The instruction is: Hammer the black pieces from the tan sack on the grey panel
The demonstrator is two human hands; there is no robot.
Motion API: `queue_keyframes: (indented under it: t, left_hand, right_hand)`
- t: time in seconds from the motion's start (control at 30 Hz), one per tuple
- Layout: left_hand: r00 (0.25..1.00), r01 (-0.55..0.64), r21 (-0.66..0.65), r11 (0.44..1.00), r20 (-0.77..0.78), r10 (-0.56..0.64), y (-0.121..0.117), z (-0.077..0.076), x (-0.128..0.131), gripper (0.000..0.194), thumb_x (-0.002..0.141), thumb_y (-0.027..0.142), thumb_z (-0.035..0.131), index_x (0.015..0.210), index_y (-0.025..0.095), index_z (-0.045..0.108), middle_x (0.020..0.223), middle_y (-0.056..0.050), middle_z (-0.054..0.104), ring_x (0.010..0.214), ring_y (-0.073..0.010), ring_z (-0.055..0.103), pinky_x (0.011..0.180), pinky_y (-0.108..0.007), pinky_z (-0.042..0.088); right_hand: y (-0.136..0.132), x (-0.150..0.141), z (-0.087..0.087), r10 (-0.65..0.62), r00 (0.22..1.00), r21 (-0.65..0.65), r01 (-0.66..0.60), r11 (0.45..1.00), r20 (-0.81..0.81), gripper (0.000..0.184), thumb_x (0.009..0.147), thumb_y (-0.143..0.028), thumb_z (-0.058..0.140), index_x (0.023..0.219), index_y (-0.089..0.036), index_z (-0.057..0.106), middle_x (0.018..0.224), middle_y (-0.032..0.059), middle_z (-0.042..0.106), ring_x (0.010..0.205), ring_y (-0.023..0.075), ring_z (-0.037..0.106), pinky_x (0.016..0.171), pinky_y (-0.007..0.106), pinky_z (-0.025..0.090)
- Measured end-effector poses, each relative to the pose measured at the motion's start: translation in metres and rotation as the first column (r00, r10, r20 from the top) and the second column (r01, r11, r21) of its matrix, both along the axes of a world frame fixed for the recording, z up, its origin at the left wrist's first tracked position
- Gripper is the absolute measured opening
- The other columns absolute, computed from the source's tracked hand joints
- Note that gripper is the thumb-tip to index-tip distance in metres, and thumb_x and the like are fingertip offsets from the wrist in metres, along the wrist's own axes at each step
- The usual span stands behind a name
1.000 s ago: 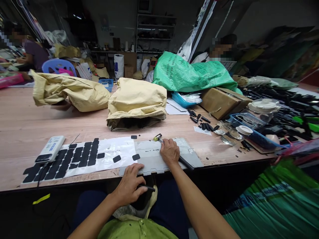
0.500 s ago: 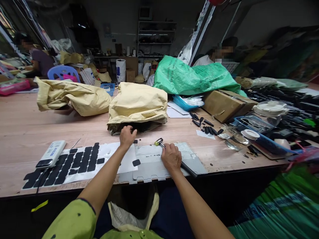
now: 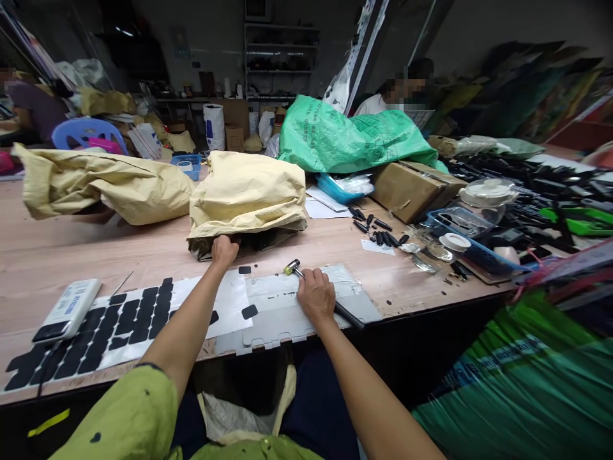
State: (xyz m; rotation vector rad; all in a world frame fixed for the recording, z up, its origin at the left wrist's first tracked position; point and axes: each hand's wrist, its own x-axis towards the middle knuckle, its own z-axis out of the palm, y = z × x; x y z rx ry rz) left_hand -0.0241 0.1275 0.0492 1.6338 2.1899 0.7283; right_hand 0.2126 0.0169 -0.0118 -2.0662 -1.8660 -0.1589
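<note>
My left hand point(image 3: 225, 249) reaches into the dark opening of a tan sack point(image 3: 246, 191) lying on the table, its fingers mostly hidden inside. My right hand point(image 3: 317, 294) is closed round a small hammer point(image 3: 350, 315) with a black handle and a yellow-and-black head. The hammer lies over a grey plastic board point(image 3: 287, 329) at the table's front edge. Left of the board, white sheets point(image 3: 189, 291) carry rows of black rounded stickers point(image 3: 138, 319). One loose black piece point(image 3: 249, 312) rests where sheet and board meet.
A white power bank point(image 3: 71, 310) sits on the sheets at the left. Another tan sack point(image 3: 110, 185) lies beyond it. A green sack point(image 3: 354, 137), a cardboard box point(image 3: 412, 188), several black parts point(image 3: 383, 237) and a blue basket point(image 3: 479, 249) occupy the right. Two people point(image 3: 36, 105) are farther back.
My left hand has moved forward into the sack's opening. My right hand stays on the hammer. The whole view has shifted slightly to the right.
</note>
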Motion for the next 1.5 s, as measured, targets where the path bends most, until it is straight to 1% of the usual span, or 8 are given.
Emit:
queue_keyframes:
  t: [0.1,0.2,0.33,0.7,0.97,1.13,1.27,1.5]
  left_hand:
    - [0.98,0.19,0.108,0.976,0.044,-0.196,-0.043,-0.008,0.004,0.02,0.083,0.033,0.062,0.088,0.015,0.069,0.085,-0.007,0.066,0.081,-0.0211,0.061,0.071,-0.03,0.047]
    - [0.903,0.409,0.157,0.899,0.069,-0.424,-0.087,-0.025,0.017,0.016,0.086,0.031,0.059,0.09,0.018,0.067,0.088,-0.004,0.063,0.079,-0.0173,0.057,0.067,-0.028,0.045]
    - [0.862,0.506,0.109,0.856,-0.035,-0.506,-0.117,-0.043,0.034,0.01,0.083,0.028,0.065,0.088,0.02,0.066,0.087,-0.003,0.063,0.087,-0.0202,0.054,0.076,-0.032,0.041]
    - [0.887,0.458,0.098,0.883,0.005,-0.461,-0.114,-0.047,0.041,0.014,0.078,0.029,0.07,0.091,0.023,0.069,0.087,-0.001,0.065,0.089,-0.0195,0.055,0.081,-0.033,0.038]
    - [0.894,0.435,0.098,0.895,0.069,-0.442,-0.115,-0.046,0.042,0.015,0.075,0.029,0.072,0.089,0.024,0.072,0.083,0.0,0.065,0.087,-0.0189,0.054,0.081,-0.032,0.039]
    - [0.897,0.429,0.107,0.897,0.068,-0.438,-0.116,-0.046,0.042,0.016,0.075,0.029,0.072,0.09,0.024,0.073,0.083,-0.001,0.066,0.086,-0.0189,0.054,0.08,-0.032,0.039]
    - [0.898,0.428,0.098,0.899,0.063,-0.435,-0.116,-0.047,0.042,0.014,0.075,0.029,0.072,0.089,0.024,0.073,0.083,-0.001,0.066,0.087,-0.0192,0.055,0.079,-0.032,0.039]
    - [0.899,0.428,0.102,0.898,0.052,-0.434,-0.114,-0.052,0.041,0.012,0.076,0.03,0.072,0.087,0.025,0.073,0.084,-0.001,0.067,0.09,-0.0191,0.055,0.08,-0.032,0.039]
  right_hand:
    - [0.0,0.0,0.0,0.005,1.0,-0.003,-0.005,1.0,0.007,0.017,0.09,-0.022,0.053,0.105,-0.019,0.061,0.098,0.0077,0.059,0.089,0.0216,0.049,0.069,0.031,0.029]
    - [0.0,-0.001,0.0,0.003,1.0,-0.004,-0.003,1.0,0.016,0.018,0.09,-0.023,0.053,0.106,-0.019,0.062,0.099,0.0083,0.059,0.089,0.022,0.049,0.069,0.031,0.03]
    - [-0.001,-0.001,0.0,-0.001,1.0,-0.005,0.001,1.0,0.007,0.018,0.091,-0.024,0.052,0.104,-0.018,0.063,0.098,0.0082,0.059,0.09,0.0223,0.049,0.068,0.032,0.03]
    - [-0.001,0.005,0.005,0.035,0.991,-0.008,-0.037,0.999,-0.126,0.022,0.089,-0.019,0.052,0.105,-0.02,0.067,0.096,0.0072,0.062,0.09,0.0212,0.052,0.072,0.03,0.035]
    - [-0.03,0.0,0.018,0.223,0.855,0.218,-0.133,0.967,-0.469,0.03,0.09,-0.028,0.045,0.104,-0.018,0.069,0.094,0.0085,0.067,0.086,0.0213,0.06,0.077,0.032,0.046]
    - [-0.046,-0.012,0.017,0.298,0.842,0.275,-0.187,0.943,-0.449,0.031,0.093,-0.029,0.043,0.109,-0.017,0.068,0.095,0.0093,0.068,0.085,0.0207,0.062,0.076,0.031,0.048]
    - [-0.046,-0.016,0.012,0.284,0.862,0.21,-0.212,0.954,-0.419,0.031,0.092,-0.027,0.042,0.105,-0.017,0.068,0.092,0.0087,0.068,0.084,0.021,0.062,0.075,0.031,0.048]
    - [-0.051,-0.027,0.021,0.35,0.831,0.263,-0.255,0.93,-0.432,0.03,0.094,-0.027,0.042,0.11,-0.019,0.066,0.094,0.0079,0.067,0.087,0.0198,0.062,0.079,0.03,0.047]
